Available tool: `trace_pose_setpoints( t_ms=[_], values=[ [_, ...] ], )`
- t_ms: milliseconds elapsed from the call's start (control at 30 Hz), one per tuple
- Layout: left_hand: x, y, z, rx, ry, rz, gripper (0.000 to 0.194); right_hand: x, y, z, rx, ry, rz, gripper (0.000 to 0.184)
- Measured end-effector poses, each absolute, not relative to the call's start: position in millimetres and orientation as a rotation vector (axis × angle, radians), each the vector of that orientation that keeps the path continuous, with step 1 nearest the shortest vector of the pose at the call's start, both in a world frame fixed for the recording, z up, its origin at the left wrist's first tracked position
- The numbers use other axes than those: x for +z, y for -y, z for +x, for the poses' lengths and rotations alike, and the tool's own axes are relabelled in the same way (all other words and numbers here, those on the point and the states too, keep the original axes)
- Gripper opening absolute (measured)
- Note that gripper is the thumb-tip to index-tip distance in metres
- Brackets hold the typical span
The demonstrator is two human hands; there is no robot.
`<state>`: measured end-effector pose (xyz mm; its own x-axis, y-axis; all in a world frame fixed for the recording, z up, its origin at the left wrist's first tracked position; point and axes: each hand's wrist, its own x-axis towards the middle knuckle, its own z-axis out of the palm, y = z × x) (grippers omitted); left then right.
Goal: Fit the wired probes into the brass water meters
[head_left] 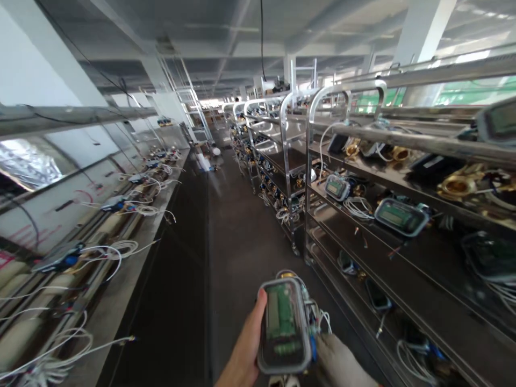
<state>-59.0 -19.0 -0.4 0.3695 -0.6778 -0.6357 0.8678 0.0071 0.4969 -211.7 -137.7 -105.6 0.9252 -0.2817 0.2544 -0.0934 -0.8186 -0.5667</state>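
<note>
My left hand (246, 344) is bare and wraps round the left side of a grey meter unit (284, 327) with a clear cover, a green circuit board inside and white wires at its right. My right hand (341, 364), in a pale glove, supports the same unit from the right and below. I hold it low in the aisle, beside the steel shelf racks (363, 161). The gloved fingers are mostly hidden behind the unit.
Steel racks on the right carry similar meters (400, 216), brass fittings (457, 185) and coiled white cables. A long bench (133, 252) on the left holds wired devices (64, 259) and cables. A dark floor aisle (229, 231) runs between them toward far ladders.
</note>
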Motion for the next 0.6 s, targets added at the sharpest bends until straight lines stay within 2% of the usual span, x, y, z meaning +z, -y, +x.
trace_pose_setpoints(
  t_ms=[100,200,300,500,600],
  values=[
    [-2,20,-59,-1.208,-0.225,1.024,0.055,-87,141,-215,-0.447,-0.257,-2.665,0.044],
    [1,20,-57,-1.203,-0.193,1.049,0.05,-63,150,-212,-0.538,0.008,-2.865,0.05],
    [4,20,-58,-1.196,-0.199,1.074,0.046,-58,154,-213,-0.557,0.145,-2.876,0.052],
    [2,24,-66,-1.097,-0.246,1.153,0.046,-74,143,-214,-0.377,-0.181,-2.541,0.051],
    [-3,27,-64,-1.025,-0.238,1.13,0.044,-71,146,-215,-0.424,-0.413,-2.529,0.046]
  ],
)
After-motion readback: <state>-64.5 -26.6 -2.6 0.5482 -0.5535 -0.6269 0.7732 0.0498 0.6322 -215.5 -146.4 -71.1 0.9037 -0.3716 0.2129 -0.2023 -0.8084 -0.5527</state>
